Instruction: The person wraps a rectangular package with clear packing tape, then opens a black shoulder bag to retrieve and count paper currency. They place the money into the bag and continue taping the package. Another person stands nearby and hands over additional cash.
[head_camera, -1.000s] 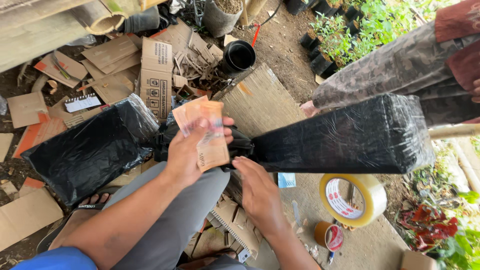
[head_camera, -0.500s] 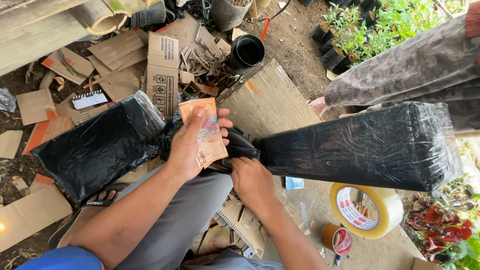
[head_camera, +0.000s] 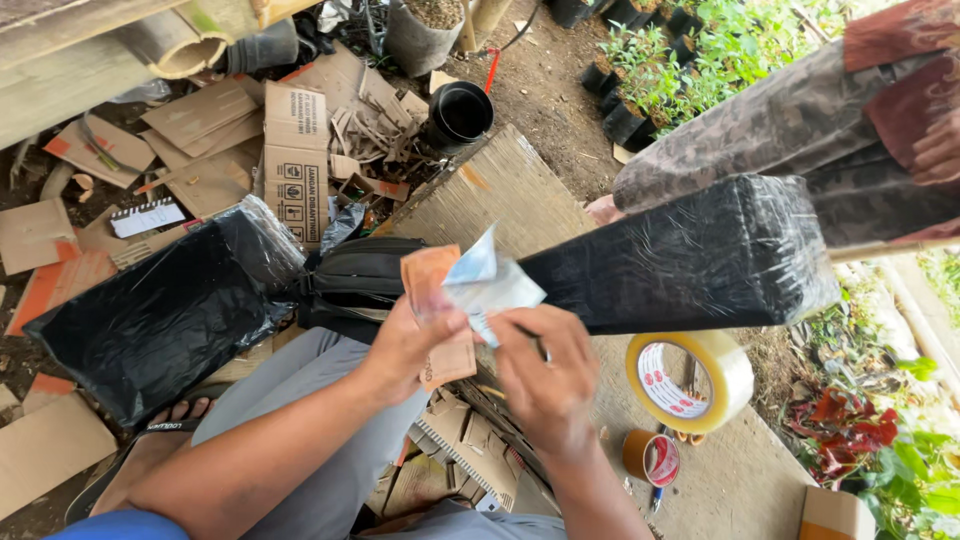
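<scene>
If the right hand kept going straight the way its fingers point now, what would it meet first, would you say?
The right hand points up-left at the pale folded banknote it pinches; just beyond lies the black fabric bag on the lap, probably met next, though depth is unclear.

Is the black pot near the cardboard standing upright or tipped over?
Upright. The black pot shows its round open mouth to the camera from above, and its dark inside is visible; contents cannot be told.

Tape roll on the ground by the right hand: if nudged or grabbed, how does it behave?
The tape roll leans on its edge, so a nudge would probably roll it or drop it flat. It looks like a wide ring with an open core, likely rigid and light. Its glossy outer wrap may be slick; hooking fingers through the core seems safer.
</scene>
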